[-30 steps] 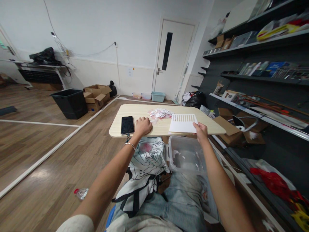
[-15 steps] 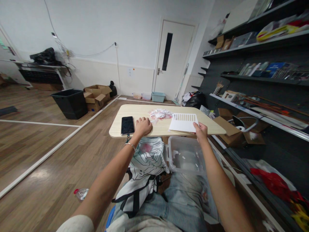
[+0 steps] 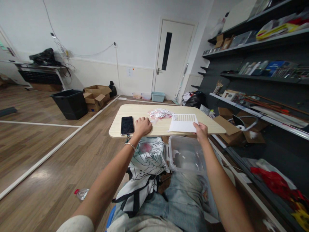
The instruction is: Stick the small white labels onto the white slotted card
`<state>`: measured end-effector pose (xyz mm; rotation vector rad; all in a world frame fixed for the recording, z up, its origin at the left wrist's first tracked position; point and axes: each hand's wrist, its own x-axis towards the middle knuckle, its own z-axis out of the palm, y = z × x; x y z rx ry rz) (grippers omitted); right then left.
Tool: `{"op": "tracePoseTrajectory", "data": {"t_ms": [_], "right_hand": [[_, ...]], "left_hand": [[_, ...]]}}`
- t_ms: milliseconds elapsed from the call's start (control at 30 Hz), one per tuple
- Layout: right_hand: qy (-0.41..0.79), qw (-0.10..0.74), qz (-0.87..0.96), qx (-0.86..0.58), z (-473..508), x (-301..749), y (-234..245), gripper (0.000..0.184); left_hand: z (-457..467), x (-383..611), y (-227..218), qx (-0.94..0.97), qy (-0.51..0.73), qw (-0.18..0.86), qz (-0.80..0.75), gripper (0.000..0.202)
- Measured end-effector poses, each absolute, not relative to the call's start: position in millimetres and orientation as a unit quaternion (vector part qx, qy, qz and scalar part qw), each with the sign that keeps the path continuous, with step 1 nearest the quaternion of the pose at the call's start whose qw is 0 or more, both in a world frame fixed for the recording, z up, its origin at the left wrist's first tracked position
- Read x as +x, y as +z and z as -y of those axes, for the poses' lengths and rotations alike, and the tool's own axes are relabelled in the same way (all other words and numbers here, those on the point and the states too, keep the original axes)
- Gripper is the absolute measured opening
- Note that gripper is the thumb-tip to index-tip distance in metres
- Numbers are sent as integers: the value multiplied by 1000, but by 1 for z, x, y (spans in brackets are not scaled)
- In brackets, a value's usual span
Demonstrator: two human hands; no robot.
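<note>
My right hand [image 3: 201,131] is closed on the right edge of a white card [image 3: 182,126] with a row of narrow slots along its far side. The card lies at or just above the front part of the pale table [image 3: 127,110]. My left hand [image 3: 143,125] rests on the table with its fingers curled down. Whatever may be under those fingers is hidden. To its left lies a phone [image 3: 127,125], dark screen up. Beyond my hands, small white paper-like pieces [image 3: 160,113] form a heap with pinkish traces around it.
Below the table's front edge stands a clear plastic bin [image 3: 184,158] with a few white scraps inside. A patterned black-and-white cloth [image 3: 149,158] drapes over my lap. Shelves [image 3: 253,77] line the right side. A bottle [image 3: 82,194] lies on the floor at left.
The slotted card has shifted very slightly, its near edge lying a little flatter toward the table. My left hand stays in place.
</note>
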<state>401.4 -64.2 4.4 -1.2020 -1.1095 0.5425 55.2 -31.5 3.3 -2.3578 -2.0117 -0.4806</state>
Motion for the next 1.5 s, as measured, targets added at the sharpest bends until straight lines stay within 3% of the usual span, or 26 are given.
{"op": "tracePoseTrajectory", "data": {"t_ms": [1500], "right_hand": [[286, 630, 489, -531, 55, 407, 5, 40]], "left_hand": [[30, 53, 1, -753, -165, -6, 638, 46]]}}
